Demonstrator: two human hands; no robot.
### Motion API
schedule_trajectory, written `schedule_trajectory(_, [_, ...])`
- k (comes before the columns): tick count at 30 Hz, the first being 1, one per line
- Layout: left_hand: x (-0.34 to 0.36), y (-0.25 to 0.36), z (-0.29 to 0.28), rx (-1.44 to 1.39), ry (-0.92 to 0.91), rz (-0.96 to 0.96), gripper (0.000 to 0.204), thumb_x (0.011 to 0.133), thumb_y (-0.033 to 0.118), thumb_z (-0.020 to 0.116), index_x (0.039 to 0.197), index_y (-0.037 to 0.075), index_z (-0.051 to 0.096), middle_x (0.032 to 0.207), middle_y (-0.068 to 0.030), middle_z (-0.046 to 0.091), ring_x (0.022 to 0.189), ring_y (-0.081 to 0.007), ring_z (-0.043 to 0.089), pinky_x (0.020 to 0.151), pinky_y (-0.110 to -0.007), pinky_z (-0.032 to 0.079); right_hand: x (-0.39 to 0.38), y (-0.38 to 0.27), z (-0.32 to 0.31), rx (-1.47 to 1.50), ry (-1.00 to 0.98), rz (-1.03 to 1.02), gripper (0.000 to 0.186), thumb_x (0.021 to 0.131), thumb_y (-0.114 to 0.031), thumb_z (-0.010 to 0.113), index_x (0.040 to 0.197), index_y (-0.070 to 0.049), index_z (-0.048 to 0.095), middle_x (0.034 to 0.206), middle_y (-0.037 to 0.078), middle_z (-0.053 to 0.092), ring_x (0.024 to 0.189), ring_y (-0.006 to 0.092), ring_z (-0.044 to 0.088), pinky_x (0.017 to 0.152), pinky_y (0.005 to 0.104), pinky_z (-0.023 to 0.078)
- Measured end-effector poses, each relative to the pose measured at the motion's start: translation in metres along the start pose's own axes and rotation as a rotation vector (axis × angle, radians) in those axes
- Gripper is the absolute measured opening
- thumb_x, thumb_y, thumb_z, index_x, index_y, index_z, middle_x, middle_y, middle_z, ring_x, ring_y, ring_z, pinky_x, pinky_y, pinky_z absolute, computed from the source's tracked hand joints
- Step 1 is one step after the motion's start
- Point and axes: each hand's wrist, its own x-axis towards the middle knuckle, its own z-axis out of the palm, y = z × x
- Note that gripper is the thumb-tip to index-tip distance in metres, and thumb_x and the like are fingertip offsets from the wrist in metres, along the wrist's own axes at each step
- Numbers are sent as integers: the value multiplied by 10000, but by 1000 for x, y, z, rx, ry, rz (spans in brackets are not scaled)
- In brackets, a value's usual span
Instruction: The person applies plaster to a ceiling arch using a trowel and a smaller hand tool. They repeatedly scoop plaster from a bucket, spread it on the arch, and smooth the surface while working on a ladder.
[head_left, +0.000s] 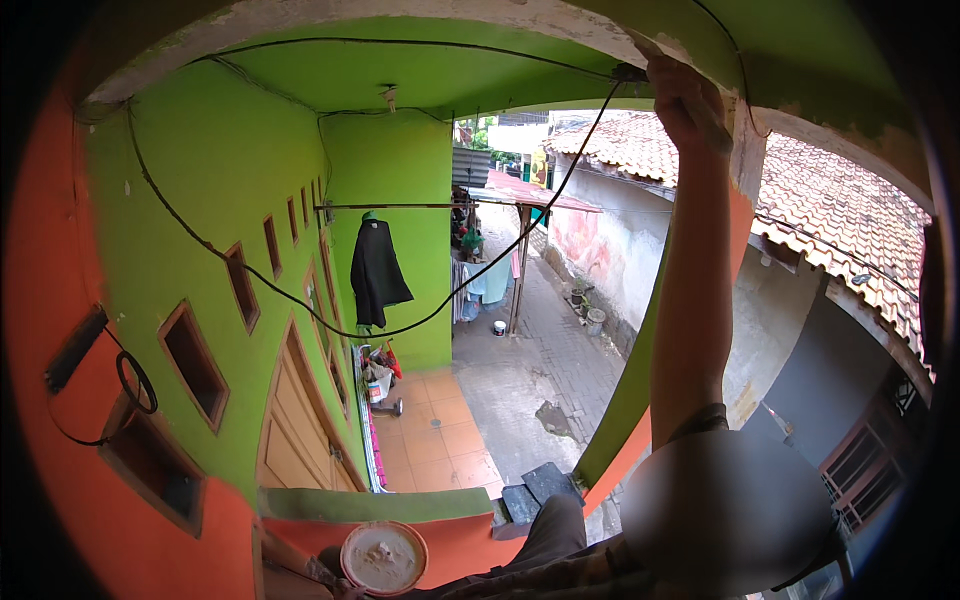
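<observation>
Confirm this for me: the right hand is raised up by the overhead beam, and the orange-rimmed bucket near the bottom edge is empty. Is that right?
Not quite: the orange-rimmed bucket isn't empty. The head view shows pale, pasty material in it. The right hand is indeed raised up by the overhead beam.

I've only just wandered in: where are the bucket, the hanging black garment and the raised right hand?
Bucket [424,556]: head view, right side of its rim.
Black garment [379,275]: head view, middle of the hanging cloth.
Right hand [688,100]: head view, middle of the hand.
</observation>
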Motion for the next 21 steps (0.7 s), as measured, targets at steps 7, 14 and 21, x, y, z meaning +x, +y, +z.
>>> schedule_trajectory(7, [9,19,29,189,-221,325,256,663,-12,555,747,138,367,716,39,344,636,-66,390,580,-193,334,-200,142,72,-897,783,309,233,991,-221,340,973,-43,489,618,-6,391,394,47,313,294,172,260])
schedule_trajectory(14, [-2,22,60,222,-274,468,264,749,-13,649,941,81,495,717,66,443,598,-8,412,558,-178,375,-342,293,73,-711,44,1609,151,896,-65,437,1008,-8,522,695,42,560,462,74,477,385,218,390])
schedule_trajectory(21, [-10,29,72,228,-291,393,255,757,-30,645,922,57,472,701,43,451,594,-11,434,525,-186,394,-333,346,102,-986,-556,1622,192,912,-103,435,940,51,547,596,65,571,451,116,573,415,259,470])
